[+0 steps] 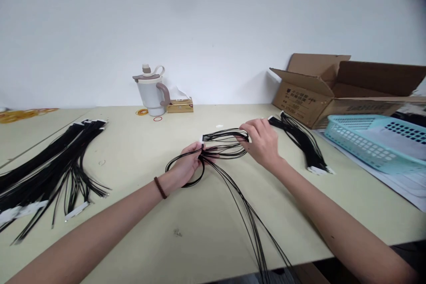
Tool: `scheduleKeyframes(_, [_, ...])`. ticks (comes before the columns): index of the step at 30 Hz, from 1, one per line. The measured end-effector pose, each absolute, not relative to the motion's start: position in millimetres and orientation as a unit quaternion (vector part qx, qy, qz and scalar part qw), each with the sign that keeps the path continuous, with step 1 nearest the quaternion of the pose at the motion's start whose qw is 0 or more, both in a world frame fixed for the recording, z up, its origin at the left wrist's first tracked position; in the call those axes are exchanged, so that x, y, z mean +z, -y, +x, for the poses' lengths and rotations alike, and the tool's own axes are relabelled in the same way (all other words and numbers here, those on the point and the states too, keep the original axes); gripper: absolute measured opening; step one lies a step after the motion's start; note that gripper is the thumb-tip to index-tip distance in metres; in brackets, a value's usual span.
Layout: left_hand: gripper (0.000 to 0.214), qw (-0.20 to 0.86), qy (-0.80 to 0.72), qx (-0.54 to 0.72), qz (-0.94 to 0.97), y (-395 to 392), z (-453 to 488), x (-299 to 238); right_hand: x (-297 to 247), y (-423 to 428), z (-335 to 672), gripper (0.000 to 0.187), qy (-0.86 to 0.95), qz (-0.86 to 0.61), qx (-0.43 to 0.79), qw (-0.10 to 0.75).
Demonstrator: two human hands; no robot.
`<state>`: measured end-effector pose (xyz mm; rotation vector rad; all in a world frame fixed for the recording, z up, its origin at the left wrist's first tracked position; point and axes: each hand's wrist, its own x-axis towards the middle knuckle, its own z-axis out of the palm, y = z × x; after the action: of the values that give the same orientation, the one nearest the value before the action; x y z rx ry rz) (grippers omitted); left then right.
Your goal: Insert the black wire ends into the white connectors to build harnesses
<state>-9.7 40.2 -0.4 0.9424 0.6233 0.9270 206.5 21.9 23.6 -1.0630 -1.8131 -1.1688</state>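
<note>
A wire harness of thin black wires with a white connector is held between my two hands above the table. My left hand is closed around the wires just below the connector. On the right, the fingers of my right hand close on the bend where the wires loop back. A small loop of wire hangs about my left hand. Loose wire ends trail down and right over the table's front edge. What lies inside my left palm is hidden.
Bundled black wires with white connectors lie at left. Another wire bundle lies at right, beside an open cardboard box and a turquoise basket. Against the wall stand a lidded mug, a tissue pack and rubber bands.
</note>
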Motion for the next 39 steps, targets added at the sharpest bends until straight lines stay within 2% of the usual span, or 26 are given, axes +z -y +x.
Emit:
scheduleKeyframes(5, [0.011, 0.768, -0.274, 0.373, 0.443, -43, -14, 0, 25, -21, 217, 0.014, 0.684, -0.397, -0.507, 0.344])
scheduleKeyframes(9, [0.009, 0.793, -0.272, 0.394, 0.377, -46, -16, 2, 23, -7, 187, 0.029, 0.721, -0.3, -0.548, 0.298])
scheduleKeyframes(13, [0.013, 0.806, -0.283, 0.409, 0.321, -46, -16, 4, 16, -1, 162, 0.017, 0.818, -0.239, -0.442, 0.28])
scheduleKeyframes(18, [0.019, 0.836, -0.245, 0.376, 0.316, -42, -15, 9, 6, -6, 158, 0.014, 0.835, -0.256, -0.356, 0.333])
scheduleKeyframes(33, [0.013, 0.864, -0.201, 0.339, 0.314, -37, -16, 13, 8, 2, 144, 0.011, 0.784, -0.272, -0.372, 0.415])
scheduleKeyframes(39, [0.009, 0.861, -0.198, 0.345, 0.317, -40, -17, 9, 8, 2, 144, 0.013, 0.79, -0.286, -0.354, 0.411])
